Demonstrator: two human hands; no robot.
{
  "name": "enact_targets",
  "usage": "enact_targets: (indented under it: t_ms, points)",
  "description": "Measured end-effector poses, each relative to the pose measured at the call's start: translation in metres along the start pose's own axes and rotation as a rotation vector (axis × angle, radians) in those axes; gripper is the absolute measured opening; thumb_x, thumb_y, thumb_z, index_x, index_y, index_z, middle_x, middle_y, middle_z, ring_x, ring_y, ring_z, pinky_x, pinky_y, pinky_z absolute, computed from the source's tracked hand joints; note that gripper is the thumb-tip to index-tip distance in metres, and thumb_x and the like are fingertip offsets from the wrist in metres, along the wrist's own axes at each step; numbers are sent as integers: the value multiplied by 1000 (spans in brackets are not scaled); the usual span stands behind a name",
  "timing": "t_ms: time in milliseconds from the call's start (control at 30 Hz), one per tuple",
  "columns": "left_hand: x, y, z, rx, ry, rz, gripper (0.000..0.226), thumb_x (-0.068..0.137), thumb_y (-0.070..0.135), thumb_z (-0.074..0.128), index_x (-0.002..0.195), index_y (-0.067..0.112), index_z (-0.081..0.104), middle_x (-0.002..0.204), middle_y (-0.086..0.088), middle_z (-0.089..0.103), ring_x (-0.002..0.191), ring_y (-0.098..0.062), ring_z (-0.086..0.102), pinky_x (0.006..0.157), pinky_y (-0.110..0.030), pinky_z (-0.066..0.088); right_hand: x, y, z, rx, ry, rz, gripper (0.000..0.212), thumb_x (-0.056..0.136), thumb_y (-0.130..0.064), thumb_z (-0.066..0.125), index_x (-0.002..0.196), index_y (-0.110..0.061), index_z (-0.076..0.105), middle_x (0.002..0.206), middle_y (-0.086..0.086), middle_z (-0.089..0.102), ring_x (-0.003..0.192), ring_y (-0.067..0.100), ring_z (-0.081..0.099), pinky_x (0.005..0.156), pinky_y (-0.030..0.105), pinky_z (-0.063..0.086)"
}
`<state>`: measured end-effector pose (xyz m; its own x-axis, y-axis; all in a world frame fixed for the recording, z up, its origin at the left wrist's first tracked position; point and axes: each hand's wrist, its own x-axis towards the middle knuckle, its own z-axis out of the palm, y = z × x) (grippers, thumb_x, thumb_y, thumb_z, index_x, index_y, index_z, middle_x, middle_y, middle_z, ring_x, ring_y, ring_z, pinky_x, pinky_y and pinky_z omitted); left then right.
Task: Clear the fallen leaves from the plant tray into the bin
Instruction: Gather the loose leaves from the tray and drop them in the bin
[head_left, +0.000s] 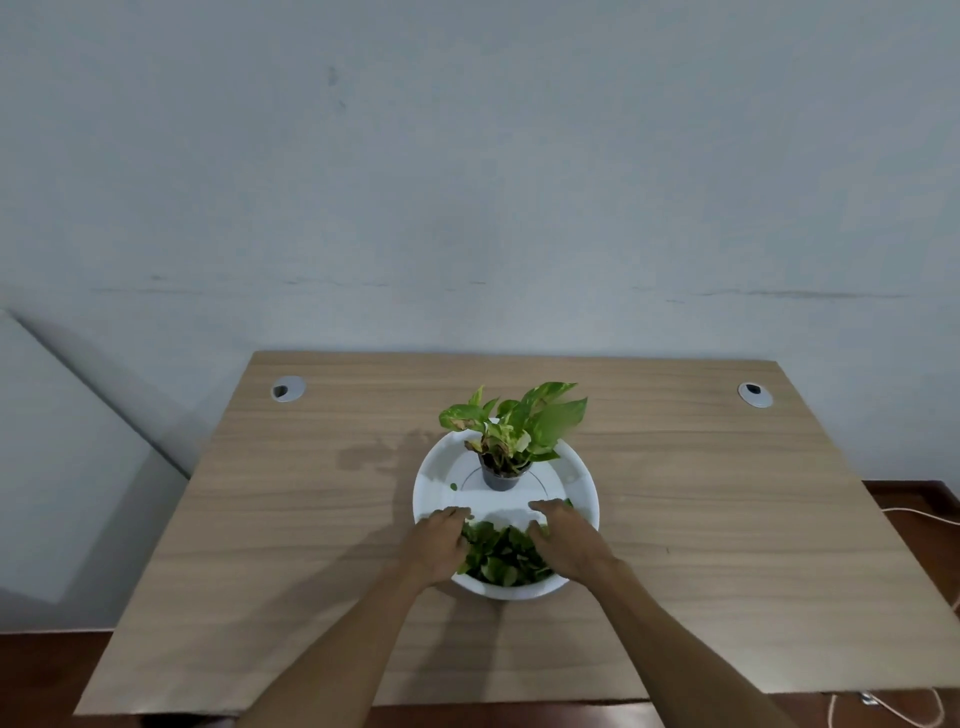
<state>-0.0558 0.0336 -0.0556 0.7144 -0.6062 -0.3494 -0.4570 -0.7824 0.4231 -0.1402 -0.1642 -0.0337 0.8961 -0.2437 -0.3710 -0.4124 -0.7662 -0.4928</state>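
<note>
Leaves sit heaped on the tray in front of the pot, my left hand and right hand cupping them with loosely spread fingers, nothing lifted, no bin visible.

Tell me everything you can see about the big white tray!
The white tray is round and shallow with a raised rim, smooth like plastic. It sits flat in the middle of the wooden table. A small dark pot with a leafy plant stands in its far half. A heap of loose green leaves fills its near side, and the left hand and right hand rest in it either side of the heap.
</note>
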Motion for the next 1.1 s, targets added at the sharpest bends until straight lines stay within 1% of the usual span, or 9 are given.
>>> enact_targets:
  t_ms: [133, 333, 500, 667, 767, 833, 933, 1033, 1100]
  points:
    - [12, 4, 1, 38, -65, -45, 55, 98, 19, 36, 150, 6, 24, 155, -13, 33, 142, -29, 31, 113, -42, 33, 13, 8, -2, 14, -115, 106, 54, 104, -32, 35, 151, -6, 30, 154, 18, 36, 146, 30, 28, 117, 39, 29]
    - [41, 2, -5, 74, -62, -87, 60, 98, 19, 39, 152, 4, 16, 158, -16, 24, 146, -32, 23, 117, -41, 27, 39, 21, -1, -63, -145, 92, 60, 100, -22, 37, 154, -5, 18, 159, 19, 20, 150, 32, 14, 120, 40, 22]
    - [55, -6, -5, 155, -87, -98, 67, 99, 20, 41, 154, 5, 7, 164, -13, 10, 151, -28, 11, 123, -37, 16, 53, 34, -2, -195, -160, 40, 55, 100, -22, 37, 151, -4, 25, 155, 20, 29, 147, 34, 19, 120, 39, 19]
    - [55, -6, -1, 198, -117, -92, 65, 100, 24, 38, 153, 0, 9, 163, -16, 11, 150, -28, 14, 122, -35, 17, 52, 40, -1, -278, -158, -5, 54, 100, -20, 37, 151, -6, 26, 157, 17, 28, 148, 32, 19, 119, 40, 22]
    - [48, -4, 2, 216, -162, -94, 62, 101, 24, 35, 153, -1, 10, 163, -17, 10, 150, -28, 13, 123, -36, 17, 48, 38, 1, -338, -145, -19, 52, 100, -21, 38, 148, -4, 29, 152, 17, 34, 145, 31, 26, 118, 39, 23]
    - [41, -1, 3, 217, -167, -87, 58, 101, 23, 34, 151, 0, 17, 162, -19, 13, 150, -28, 15, 122, -36, 18, 45, 35, 3, -359, -138, -12, 50, 100, -22, 38, 145, -2, 33, 149, 18, 37, 141, 32, 32, 117, 39, 25]
    - [34, 5, 1, 170, -141, -96, 49, 99, 21, 36, 143, 0, 36, 156, -18, 29, 144, -30, 29, 118, -40, 28, 41, 30, 2, -375, -138, -5, 40, 99, -23, 38, 132, -2, 46, 137, 18, 47, 130, 33, 44, 112, 40, 31]
    - [31, 7, 1, 150, -107, -90, 36, 96, 19, 38, 124, 0, 51, 134, -17, 51, 124, -33, 49, 102, -46, 43, 36, 25, -2, -340, -145, -2, 31, 99, -22, 39, 116, -2, 56, 124, 19, 55, 114, 33, 55, 100, 40, 42]
    - [28, 7, 1, 157, -85, -68, 29, 97, 18, 38, 114, 1, 54, 123, -17, 55, 115, -31, 52, 96, -45, 45, 32, 22, -1, -291, -134, 17, 32, 99, -22, 40, 111, 1, 59, 121, 20, 57, 110, 33, 59, 93, 39, 48]
